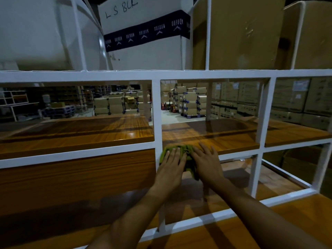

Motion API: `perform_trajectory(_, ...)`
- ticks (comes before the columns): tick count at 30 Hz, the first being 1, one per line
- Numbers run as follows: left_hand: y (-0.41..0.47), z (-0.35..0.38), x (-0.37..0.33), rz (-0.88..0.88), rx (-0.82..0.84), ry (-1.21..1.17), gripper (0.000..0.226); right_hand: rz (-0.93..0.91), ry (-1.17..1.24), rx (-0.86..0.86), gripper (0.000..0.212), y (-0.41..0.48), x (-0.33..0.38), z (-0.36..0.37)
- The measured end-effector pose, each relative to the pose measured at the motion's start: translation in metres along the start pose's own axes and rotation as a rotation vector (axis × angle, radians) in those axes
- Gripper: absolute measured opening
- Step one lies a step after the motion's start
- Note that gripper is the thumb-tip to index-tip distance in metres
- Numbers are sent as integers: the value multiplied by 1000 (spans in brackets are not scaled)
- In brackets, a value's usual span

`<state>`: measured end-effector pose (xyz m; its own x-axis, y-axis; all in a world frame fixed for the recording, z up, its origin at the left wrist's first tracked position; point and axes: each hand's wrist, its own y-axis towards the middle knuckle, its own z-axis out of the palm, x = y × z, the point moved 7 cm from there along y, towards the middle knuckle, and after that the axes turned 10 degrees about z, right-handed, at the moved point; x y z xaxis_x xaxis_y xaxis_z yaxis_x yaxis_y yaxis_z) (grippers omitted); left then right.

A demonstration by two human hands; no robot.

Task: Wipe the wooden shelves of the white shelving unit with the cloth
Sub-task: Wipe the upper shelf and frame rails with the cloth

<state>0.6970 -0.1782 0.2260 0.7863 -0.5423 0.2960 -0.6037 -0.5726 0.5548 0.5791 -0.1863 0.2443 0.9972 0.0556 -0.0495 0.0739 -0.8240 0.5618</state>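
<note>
Mid-wipe: my left hand (171, 162) and right hand (206, 161), fingers flat, press the crumpled green cloth (186, 150) just beside the white metal upright (157, 114); next, probably sweep rightward.

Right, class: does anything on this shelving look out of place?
The green cloth is bunched under the left hand and right hand and droops over the front edge of the wooden shelf. Nothing looks spilled or damaged.

1. It was a warehouse.
2. Stacked cartons (190, 100) stood on pallets (193, 115) across a wide pale floor (168, 116).
3. A pallet jack (169, 103) stood among them.
4. Big boxes (242, 33) sat atop the white shelving unit (156, 112).
</note>
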Motion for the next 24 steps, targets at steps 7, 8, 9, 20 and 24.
perform_trajectory(7, -2, -3, 4, -50, 5, -80, 57, 23, 129, -159, 36, -2, 43, -14)
perform_trajectory(8, -3, -5, 8, -50, -41, -98, 54, -18, 213, -200, 38, -4, 51, -15)
perform_trajectory(9, -4, -9, 9, -49, -73, -113, 51, -49, 306, -231, 42, -5, 51, -14)
perform_trajectory(20, 37, 1, 7, -138, -114, -222, 45, -23, 253, -92, 40, 14, -7, 6)
perform_trajectory(24, 48, 16, 20, -182, 116, -198, 72, -86, 175, 70, 57, 34, 0, 20)
